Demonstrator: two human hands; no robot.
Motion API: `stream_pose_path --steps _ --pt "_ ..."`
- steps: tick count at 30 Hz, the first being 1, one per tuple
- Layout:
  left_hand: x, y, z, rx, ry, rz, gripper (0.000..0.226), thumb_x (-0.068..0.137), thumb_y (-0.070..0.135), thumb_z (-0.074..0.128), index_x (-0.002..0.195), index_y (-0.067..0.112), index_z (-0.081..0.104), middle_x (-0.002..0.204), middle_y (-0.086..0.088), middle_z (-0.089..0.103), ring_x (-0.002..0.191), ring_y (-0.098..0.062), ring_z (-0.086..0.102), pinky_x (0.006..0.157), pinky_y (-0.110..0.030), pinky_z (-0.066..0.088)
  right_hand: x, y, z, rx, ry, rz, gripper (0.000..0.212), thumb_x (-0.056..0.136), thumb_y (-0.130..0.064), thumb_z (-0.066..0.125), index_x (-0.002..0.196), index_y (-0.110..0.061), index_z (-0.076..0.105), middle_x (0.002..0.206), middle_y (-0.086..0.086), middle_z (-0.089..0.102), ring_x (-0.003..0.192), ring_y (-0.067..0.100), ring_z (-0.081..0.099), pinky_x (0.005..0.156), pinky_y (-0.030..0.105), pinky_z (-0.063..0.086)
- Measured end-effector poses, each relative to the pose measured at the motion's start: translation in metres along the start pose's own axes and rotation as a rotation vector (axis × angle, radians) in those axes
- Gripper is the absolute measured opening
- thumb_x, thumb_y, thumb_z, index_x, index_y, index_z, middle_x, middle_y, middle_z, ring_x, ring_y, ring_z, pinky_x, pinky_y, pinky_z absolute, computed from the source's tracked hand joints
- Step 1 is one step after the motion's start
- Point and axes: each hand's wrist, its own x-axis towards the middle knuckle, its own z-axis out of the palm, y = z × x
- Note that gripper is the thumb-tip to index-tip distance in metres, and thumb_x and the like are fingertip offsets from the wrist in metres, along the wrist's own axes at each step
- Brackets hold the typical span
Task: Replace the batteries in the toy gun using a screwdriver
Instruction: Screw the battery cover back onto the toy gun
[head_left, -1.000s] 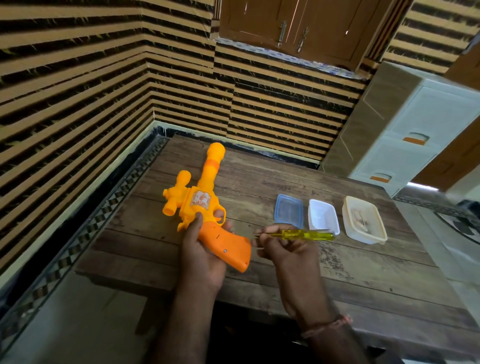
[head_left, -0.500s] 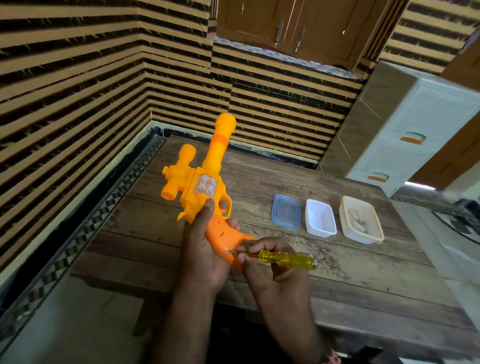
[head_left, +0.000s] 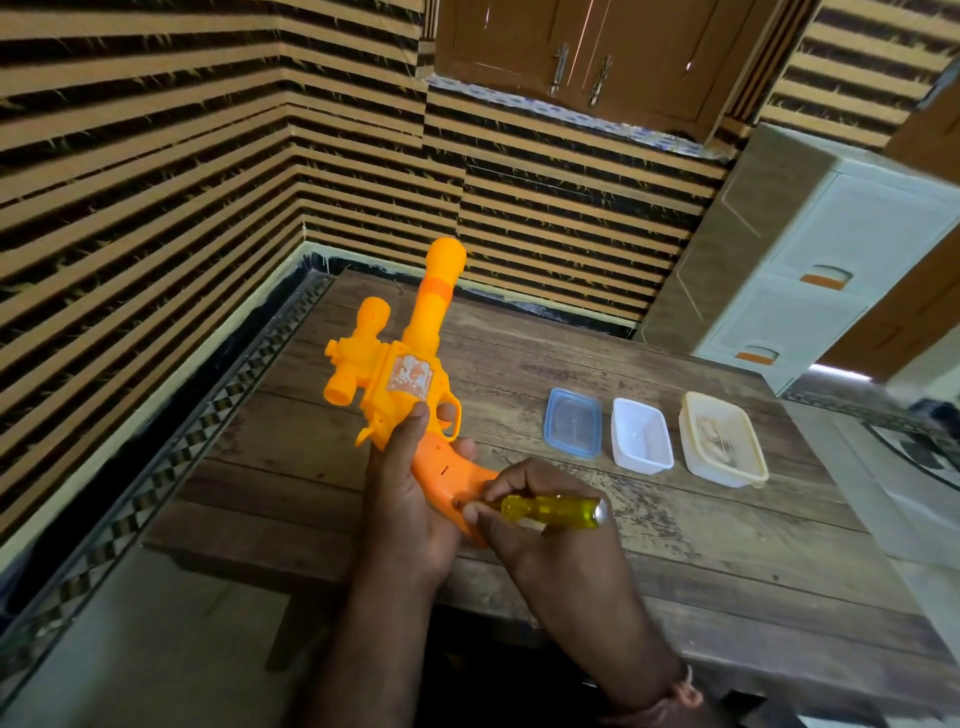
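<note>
My table (head_left: 649, 551) is of worn wooden planks, its far left corner set close to the striped walls. Three containers lie on it in a row toward the right: a clear lid (head_left: 572, 422) with a blue rim, just beside it a white tub (head_left: 641, 442), and, a little apart, a cream tub (head_left: 723, 446) holding small items too blurred for me to identify.
</note>
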Motion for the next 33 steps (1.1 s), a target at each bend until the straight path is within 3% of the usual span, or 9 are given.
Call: stream_pose_path --steps 5,10,13,16,20,24,28,31,33 --pt "0.0 -0.004 0.0 -0.007 0.05 0.014 0.045 0.084 0.035 0.069 0.127 0.027 0.06 0.108 -0.001 0.066 0.07 -0.015 0.062 0.064 -0.033 0.047 0.015 -0.006 -0.004 -0.075 -0.036 0.094 0.027 0.07 -0.018 0.086 0.064 -0.014 0.059 0.055 -0.003 0.06 0.048 0.003 0.05 0.047 0.026 0.042" --pt "0.002 -0.004 0.001 0.003 0.052 -0.012 0.073 0.078 0.039 0.073 0.142 0.016 0.047 0.104 0.0 0.062 0.069 -0.014 0.061 0.065 -0.032 0.044 0.011 -0.001 0.006 -0.14 0.067 0.035 0.044 0.077 -0.032 0.078 0.054 -0.022 0.042 0.047 -0.012 0.045 0.044 0.007 0.038 0.044 0.019 0.028" --pt "0.0 -0.008 0.003 -0.01 0.025 -0.025 0.067 0.077 0.035 0.074 0.136 0.013 0.051 0.098 -0.001 0.059 0.065 -0.013 0.058 0.056 -0.029 0.049 0.012 -0.002 0.013 -0.131 0.142 0.034 0.05 0.081 -0.043 0.069 0.048 -0.025 0.036 0.042 -0.01 0.042 0.039 0.008 0.035 0.044 0.025 0.026" --pt "-0.002 -0.011 0.007 -0.003 0.044 -0.012 0.062 0.074 0.035 0.074 0.13 0.012 0.056 0.097 -0.002 0.062 0.066 -0.016 0.056 0.061 -0.032 0.05 0.014 -0.004 0.013 -0.166 0.144 0.056 0.055 0.079 -0.059 0.064 0.044 -0.024 0.042 0.037 -0.008 0.038 0.035 0.009 0.032 0.043 0.027 0.026" --pt "0.002 -0.012 0.005 0.035 0.089 -0.039 0.098 0.058 0.05 0.087 0.139 0.009 0.05 0.11 -0.012 0.054 0.082 -0.024 0.058 0.071 -0.039 0.051 0.016 -0.007 0.012 -0.303 0.115 -0.007 0.032 0.081 -0.07 0.053 0.053 -0.054 0.051 0.039 -0.007 0.034 0.041 0.008 0.032 0.047 0.028 0.028" --pt "0.003 -0.012 0.002 0.025 0.065 -0.109 0.101 0.063 0.055 0.084 0.146 0.016 0.042 0.142 -0.027 0.049 0.127 -0.048 0.051 0.086 -0.05 0.051 0.015 -0.006 0.014 -0.114 0.139 -0.001 0.024 0.086 -0.05 0.065 0.065 -0.038 0.062 0.054 -0.016 0.059 0.051 0.001 0.055 0.053 0.016 0.037" --pt "0.005 -0.014 -0.001 0.009 0.076 -0.105 0.092 0.067 0.053 0.082 0.144 0.017 0.046 0.143 -0.03 0.047 0.129 -0.048 0.049 0.1 -0.063 0.043 0.013 -0.007 0.018 0.159 0.12 0.121 0.023 0.085 -0.029 0.07 0.067 -0.016 0.069 0.056 -0.006 0.065 0.051 0.004 0.056 0.051 0.023 0.044" --pt "0.004 -0.013 0.0 0.001 0.062 -0.123 0.086 0.061 0.051 0.085 0.131 0.011 0.055 0.103 -0.023 0.065 0.117 -0.042 0.054 0.094 -0.067 0.045 0.013 -0.008 0.01 0.277 0.06 0.214 0.023 0.083 -0.024 0.074 0.067 -0.008 0.067 0.051 0.001 0.063 0.045 0.01 0.055 0.046 0.023 0.042" --pt "0.003 -0.011 0.001 0.021 0.046 -0.12 0.073 0.061 0.053 0.082 0.119 0.015 0.059 0.081 -0.009 0.061 0.095 -0.039 0.057 0.065 -0.046 0.053 0.013 -0.01 0.003 0.346 -0.015 0.279 0.023 0.085 -0.016 0.072 0.074 0.002 0.065 0.052 0.008 0.063 0.044 0.013 0.057 0.043 0.019 0.041"
